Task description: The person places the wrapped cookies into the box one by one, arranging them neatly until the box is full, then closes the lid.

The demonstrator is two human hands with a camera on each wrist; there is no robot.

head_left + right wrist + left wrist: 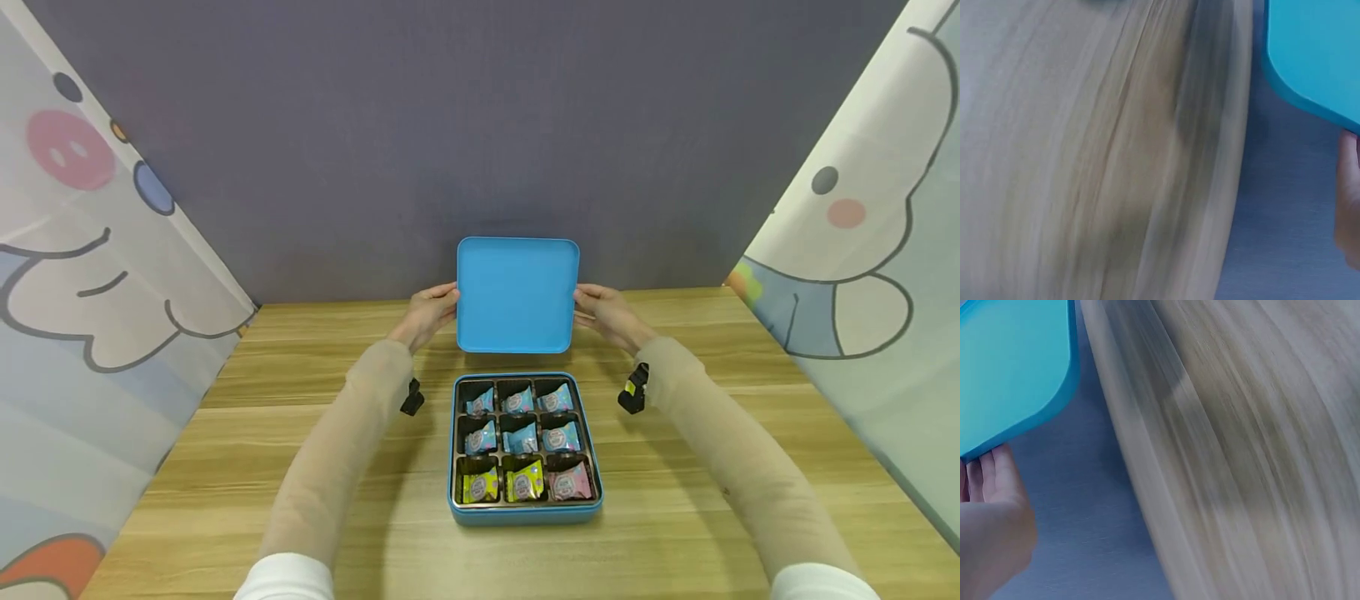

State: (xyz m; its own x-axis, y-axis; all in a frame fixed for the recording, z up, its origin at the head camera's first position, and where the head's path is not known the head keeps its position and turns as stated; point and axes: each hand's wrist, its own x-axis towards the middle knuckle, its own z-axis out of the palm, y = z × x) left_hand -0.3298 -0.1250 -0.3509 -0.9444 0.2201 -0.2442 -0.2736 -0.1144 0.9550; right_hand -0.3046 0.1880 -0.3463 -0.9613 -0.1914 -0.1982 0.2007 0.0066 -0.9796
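Observation:
A blue rectangular lid is held up behind the open tin, its flat inside facing the head camera. My left hand grips its left edge and my right hand grips its right edge. Both wrist views show fingers at the lid's rim, partly hidden. Nearer to me on the table stands a blue tin with a dark divided tray. Its compartments hold wrapped sweets: blue ones in the back and middle rows, yellow-green ones and a pink one in the front row.
The wood-grain table reaches back to a dark grey wall panel. Cartoon-printed curtains flank it on both sides. A black wrist strap hangs at the right wrist, another at the left.

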